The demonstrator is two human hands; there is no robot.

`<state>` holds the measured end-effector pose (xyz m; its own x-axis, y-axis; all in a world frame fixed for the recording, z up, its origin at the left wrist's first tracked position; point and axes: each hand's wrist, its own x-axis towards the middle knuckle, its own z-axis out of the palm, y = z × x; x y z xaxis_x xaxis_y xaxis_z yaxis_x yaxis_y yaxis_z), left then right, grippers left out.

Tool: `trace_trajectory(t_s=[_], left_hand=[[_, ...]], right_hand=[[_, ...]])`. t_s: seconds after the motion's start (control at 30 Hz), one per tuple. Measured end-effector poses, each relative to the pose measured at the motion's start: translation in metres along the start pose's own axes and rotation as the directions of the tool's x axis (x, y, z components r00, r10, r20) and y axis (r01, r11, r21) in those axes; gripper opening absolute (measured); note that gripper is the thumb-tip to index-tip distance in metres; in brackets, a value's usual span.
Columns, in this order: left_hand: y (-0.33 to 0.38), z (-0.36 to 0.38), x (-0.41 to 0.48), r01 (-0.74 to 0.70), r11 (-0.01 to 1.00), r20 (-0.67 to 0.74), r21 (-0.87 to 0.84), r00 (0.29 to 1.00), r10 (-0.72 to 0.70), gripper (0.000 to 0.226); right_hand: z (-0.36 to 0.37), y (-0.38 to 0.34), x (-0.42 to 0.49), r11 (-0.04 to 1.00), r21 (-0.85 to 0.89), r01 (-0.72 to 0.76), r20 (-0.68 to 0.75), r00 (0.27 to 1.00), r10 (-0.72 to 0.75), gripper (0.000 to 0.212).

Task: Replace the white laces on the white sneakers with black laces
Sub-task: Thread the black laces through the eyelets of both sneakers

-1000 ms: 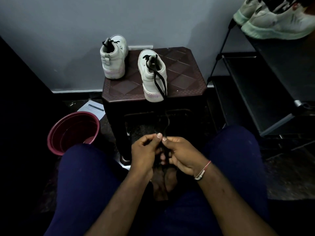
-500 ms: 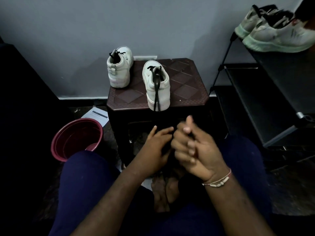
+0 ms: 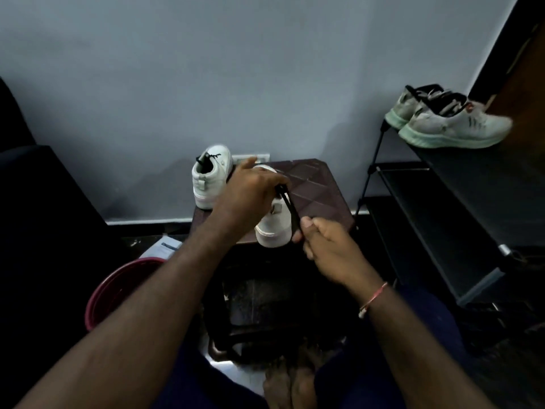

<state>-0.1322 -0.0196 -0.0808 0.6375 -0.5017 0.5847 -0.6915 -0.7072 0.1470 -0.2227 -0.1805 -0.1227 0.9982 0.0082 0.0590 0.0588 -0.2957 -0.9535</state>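
A black shoe rack (image 3: 442, 208) stands well to the right of the fingers, with a pair of pale running shoes (image 3: 451, 125) on its top shelf. Beneath the fingers is a brown plastic stool (image 3: 321, 184), and a red bucket (image 3: 115, 293) sits on the floor low to their left. The farther white sneaker (image 3: 211, 180) stands heel-on just left of the left hand (image 3: 250, 193), black lace showing at its collar. The nearer white sneaker (image 3: 272, 228) sits at the stool's front edge; the left fingers curl over its top and hold it. A black lace (image 3: 290, 206) runs taut from under those fingers down to the right hand (image 3: 330, 246), whose thumb and curled fingers pinch its lower end beside the sneaker's heel.
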Motion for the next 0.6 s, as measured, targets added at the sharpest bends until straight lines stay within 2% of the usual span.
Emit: trace_trajectory(t_s=[0.03,0.07,0.13,0.17,0.2,0.23,0.27,0.3,0.33,0.37,0.43,0.47,0.5,0.53,0.57,0.6], left_hand=[[-0.001,0.003,0.009,0.035,0.998,0.042,-0.047,0.999,-0.033,0.030],[-0.002,0.010,0.013,0.077,0.992,0.071,-0.098,0.995,-0.071,0.030],[-0.002,0.023,0.013,0.171,0.961,0.086,-0.216,0.984,-0.155,0.026],[-0.004,0.030,0.011,0.250,0.918,0.099,-0.307,0.968,-0.231,0.024],[-0.002,0.034,0.009,0.347,0.833,0.143,-0.431,0.938,-0.316,0.020],[-0.001,0.042,0.001,0.406,0.750,0.170,-0.522,0.911,-0.375,0.016],[0.001,0.046,0.004,0.393,0.737,0.137,-0.550,0.913,-0.385,0.013],[0.000,0.053,0.002,0.368,0.772,0.080,-0.518,0.920,-0.384,0.012],[-0.001,0.058,0.003,0.363,0.797,0.051,-0.483,0.920,-0.388,0.008],[-0.001,0.059,0.003,0.379,0.798,0.052,-0.469,0.913,-0.404,0.006],[-0.002,0.059,0.003,0.375,0.809,0.042,-0.452,0.915,-0.400,0.010],[-0.001,0.058,0.002,0.354,0.816,0.017,-0.456,0.921,-0.390,0.008],[-0.003,0.060,0.000,0.338,0.822,-0.003,-0.458,0.924,-0.382,0.005],[-0.004,0.058,0.003,0.308,0.839,-0.027,-0.449,0.934,-0.357,0.004],[-0.005,0.059,0.004,0.308,0.844,-0.030,-0.438,0.934,-0.356,0.004],[-0.007,0.059,0.006,0.312,0.851,-0.028,-0.422,0.934,-0.357,0.005]], right_hand=[[0.003,-0.007,-0.004,0.971,0.212,-0.114,0.101,0.990,0.094,0.042],[0.005,-0.013,-0.010,0.883,0.407,-0.236,0.244,0.959,0.145,0.044],[0.009,-0.028,-0.017,0.646,0.657,-0.389,0.477,0.878,0.043,0.045],[0.010,-0.038,-0.017,0.538,0.749,-0.387,0.490,0.870,-0.056,0.043],[0.010,-0.049,-0.011,0.425,0.842,-0.332,0.424,0.894,-0.142,0.041],[0.010,-0.057,-0.003,0.294,0.926,-0.236,0.298,0.936,-0.186,0.038],[0.006,-0.069,0.014,0.174,0.980,-0.100,0.133,0.973,-0.188,0.036],[0.004,-0.077,0.033,0.091,0.996,0.017,-0.004,0.990,-0.141,0.035],[0.003,-0.085,0.053,0.072,0.989,0.131,-0.125,0.989,-0.083,0.035],[0.004,-0.091,0.072,0.130,0.965,0.230,-0.227,0.973,-0.033,0.034],[0.016,-0.096,0.100,0.404,0.813,0.419,-0.440,0.897,-0.044,0.033],[0.022,-0.092,0.108,0.585,0.643,0.494,-0.531,0.838,-0.124,0.034],[0.026,-0.086,0.112,0.749,0.395,0.532,-0.559,0.786,-0.264,0.034],[0.025,-0.079,0.120,0.837,0.094,0.539,-0.490,0.757,-0.433,0.034],[0.020,-0.067,0.126,0.837,-0.204,0.508,-0.326,0.771,-0.548,0.033],[0.012,-0.056,0.133,0.776,-0.454,0.438,-0.147,0.822,-0.550,0.032]])
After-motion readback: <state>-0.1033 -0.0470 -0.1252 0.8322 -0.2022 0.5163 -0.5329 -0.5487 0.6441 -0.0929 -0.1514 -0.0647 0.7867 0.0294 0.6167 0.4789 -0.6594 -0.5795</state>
